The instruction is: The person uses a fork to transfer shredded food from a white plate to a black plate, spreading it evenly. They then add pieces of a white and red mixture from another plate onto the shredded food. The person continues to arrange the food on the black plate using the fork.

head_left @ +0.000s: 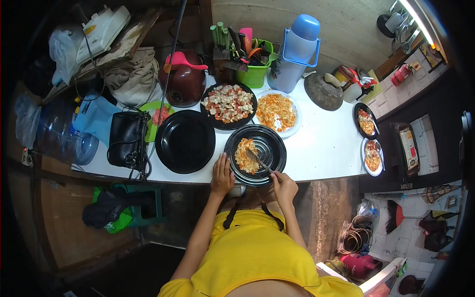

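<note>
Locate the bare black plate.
In the head view, the bare black plate lies left of centre, between the black handbag and the left hand.

Left hand: one. Right hand: one. Clock positions are referenced to the one black plate between these two hands. Held utensil: one. Additional black plates: three, one each at 9, at 11, and between 2 and 3 o'clock. White plates: two, at 1 and 3 o'clock. Blue-topped flask: one, at 1 o'clock. Green container: one, at 12 o'clock. Black handbag: one, at 9 o'clock. Stone mortar: one, between 1 and 2 o'clock.
</note>
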Demonstrator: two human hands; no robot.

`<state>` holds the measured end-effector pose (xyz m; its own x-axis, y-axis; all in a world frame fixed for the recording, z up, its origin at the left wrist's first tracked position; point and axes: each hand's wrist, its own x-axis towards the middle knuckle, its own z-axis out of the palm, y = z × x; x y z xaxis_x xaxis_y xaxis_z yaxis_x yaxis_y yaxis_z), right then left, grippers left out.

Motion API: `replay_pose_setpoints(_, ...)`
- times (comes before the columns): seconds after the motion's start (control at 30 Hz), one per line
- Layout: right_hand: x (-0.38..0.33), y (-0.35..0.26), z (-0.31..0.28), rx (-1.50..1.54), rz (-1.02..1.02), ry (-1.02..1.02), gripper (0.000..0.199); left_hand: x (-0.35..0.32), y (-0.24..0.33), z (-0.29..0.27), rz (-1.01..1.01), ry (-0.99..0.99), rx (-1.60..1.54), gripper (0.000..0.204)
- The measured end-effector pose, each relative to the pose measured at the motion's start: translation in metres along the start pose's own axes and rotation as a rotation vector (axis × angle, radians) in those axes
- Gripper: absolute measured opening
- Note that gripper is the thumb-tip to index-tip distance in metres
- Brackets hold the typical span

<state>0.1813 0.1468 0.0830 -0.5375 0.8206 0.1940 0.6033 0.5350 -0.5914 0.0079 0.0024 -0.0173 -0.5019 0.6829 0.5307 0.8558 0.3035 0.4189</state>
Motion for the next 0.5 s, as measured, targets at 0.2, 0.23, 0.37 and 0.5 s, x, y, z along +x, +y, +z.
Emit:
replay_pose_setpoints(0.2, -0.01, 0.008, 0.001, -0.007, 0.016, -0.019, 0.016, 0.0, 0.001, -0.001, -0.014, 0.029, 0.008, 0.049)
replay_pose_setpoints(0.23, -0.012, 0.009, 0.001, 0.003, 0.008, -0.013, 0.016, 0.0, 0.002, -0.001, -0.012, 0.035, 0.008, 0.049)
replay_pose_setpoints(0.37, -0.018, 0.011, 0.0, 0.031, 0.002, -0.006, 0.016, 0.0, 0.001, 0.0, -0.025, 0.027, 0.02, 0.049)
replay_pose_setpoints(0.5, -0.021, 0.01, -0.004, 0.056, 0.009, -0.007, 0.016, -0.001, -0.001, 0.001, -0.032, 0.034, 0.029, 0.05)
